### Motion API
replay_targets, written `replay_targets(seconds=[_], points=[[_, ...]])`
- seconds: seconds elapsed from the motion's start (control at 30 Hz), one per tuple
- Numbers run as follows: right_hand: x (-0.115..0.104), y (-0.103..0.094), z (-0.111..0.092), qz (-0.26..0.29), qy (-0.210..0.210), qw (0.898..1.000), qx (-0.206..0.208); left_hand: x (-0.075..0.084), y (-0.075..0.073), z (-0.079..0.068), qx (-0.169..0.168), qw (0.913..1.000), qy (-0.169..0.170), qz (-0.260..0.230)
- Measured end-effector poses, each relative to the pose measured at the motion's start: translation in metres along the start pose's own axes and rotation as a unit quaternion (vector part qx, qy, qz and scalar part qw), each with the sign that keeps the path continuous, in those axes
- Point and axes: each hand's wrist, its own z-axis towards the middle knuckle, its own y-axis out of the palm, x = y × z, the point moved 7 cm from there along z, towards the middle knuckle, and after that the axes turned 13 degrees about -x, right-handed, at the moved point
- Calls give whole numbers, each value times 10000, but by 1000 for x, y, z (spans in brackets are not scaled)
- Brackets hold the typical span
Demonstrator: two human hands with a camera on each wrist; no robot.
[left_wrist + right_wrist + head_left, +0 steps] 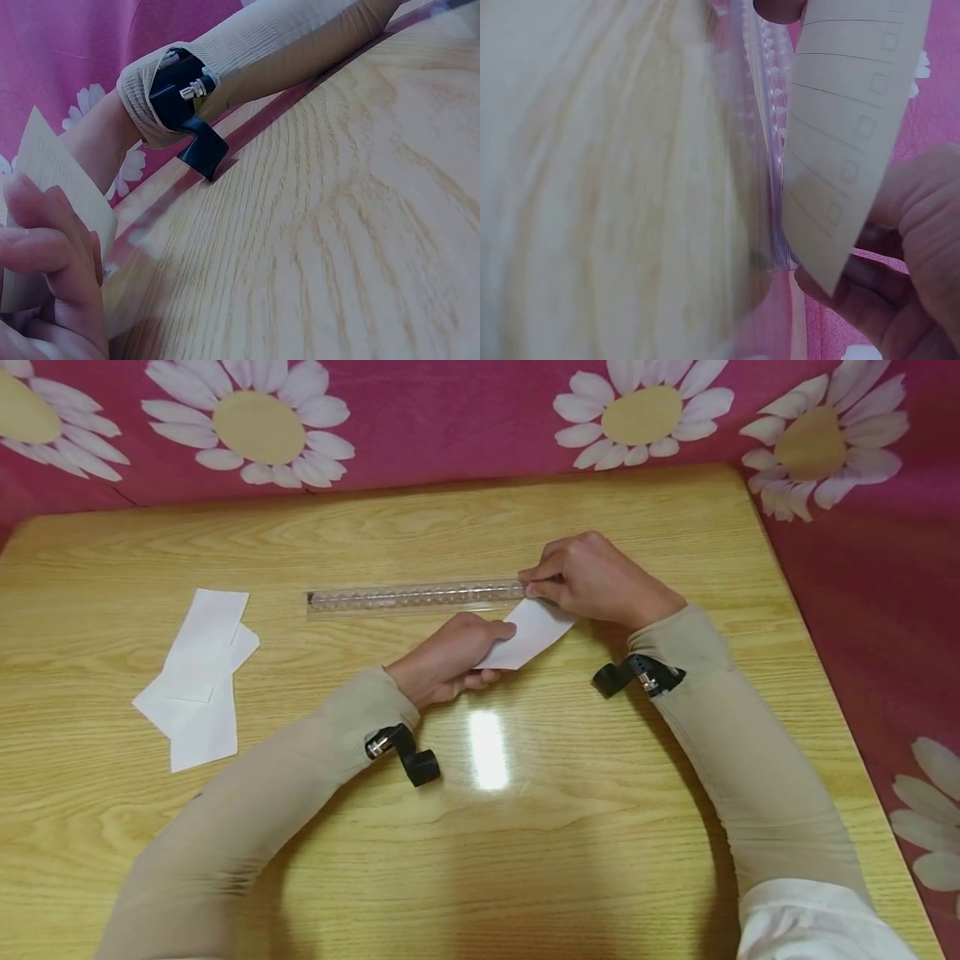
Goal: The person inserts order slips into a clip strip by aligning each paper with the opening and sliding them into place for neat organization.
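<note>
A small white paper slip (534,633) stretches between both hands, tilted above the table. The left hand (453,653) grips its lower left end, thumb on top and fingers beneath. At the upper corner, the right hand (600,578) pinches the slip with thumb and fingertips. A clear plastic strip (412,597), ruler-like with a row of bumps, lies just behind; its right end meets the right fingertips, and whether they touch it I cannot tell. In the right wrist view, the slip's underside (847,120) carries printed lines and small boxes.
Several white paper slips (204,685) overlap in a loose pile at the left of the wooden table (360,868). A magenta cloth (450,418) with daisies hangs along the back and right edges. Black wrist mounts (411,758) protrude from both sleeves.
</note>
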Motion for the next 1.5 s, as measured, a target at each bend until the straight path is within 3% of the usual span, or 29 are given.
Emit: replay_targets(seconds=[0.77,1.0,1.5], points=[[2,0,-1,37,59,10000,13,2,10,3,580,9947,488,-701],[0,1,0,39,-7,10000,14,1,11,4,746,9938,365,-744],[0,1,1,43,93,9999,-76,1,11,3,680,9952,359,-604]])
